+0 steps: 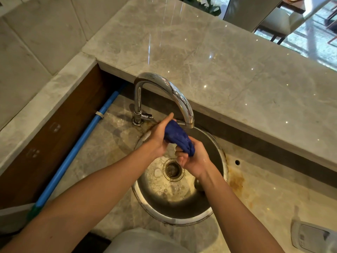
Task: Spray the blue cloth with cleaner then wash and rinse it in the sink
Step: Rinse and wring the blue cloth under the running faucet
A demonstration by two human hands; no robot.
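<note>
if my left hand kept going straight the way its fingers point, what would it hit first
Probably the faucet. The left hand, gripping the blue cloth, points up-right toward the spout end; depth is unclear, so it might pass beneath to the wall behind the sink.

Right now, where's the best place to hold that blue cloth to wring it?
Probably by its two ends. The blue cloth is bunched into a short roll slanting under the faucet spout; the left hand wraps the upper end from the left, the right hand the lower end from below.
</note>
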